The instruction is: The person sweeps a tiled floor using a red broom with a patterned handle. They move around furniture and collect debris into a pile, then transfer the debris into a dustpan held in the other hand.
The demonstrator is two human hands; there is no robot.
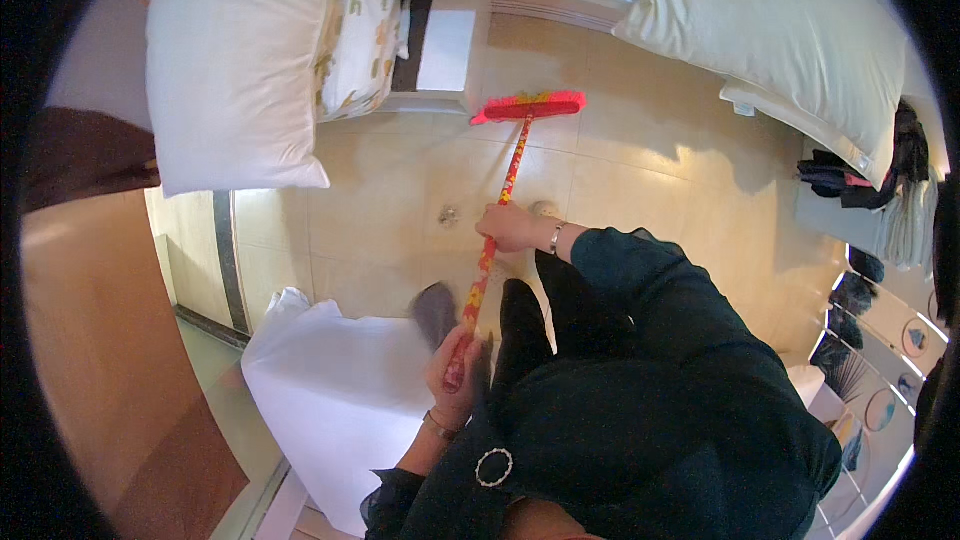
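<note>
A broom [514,168] with a red and yellow patterned stick slants away from me over the tiled floor. Its wide pink-red head [530,106] has yellow in the bristles and lies near the white drawer unit. My left hand [455,376] is wrapped round the near end of the stick. Farther along, at about mid-stick, my right hand [510,228] is closed on it too. A bracelet shows on each wrist. Just beyond my right hand, part of a pale round thing [545,209] shows; I cannot make out what it is.
Large cream cushions [235,70] hang over the far left and far right [780,25]. A white-draped block [335,390] stands by my left arm, near a brown panel [120,360]. Folded clothes [840,180] lie at right. A small speckled patch [449,215] marks the floor.
</note>
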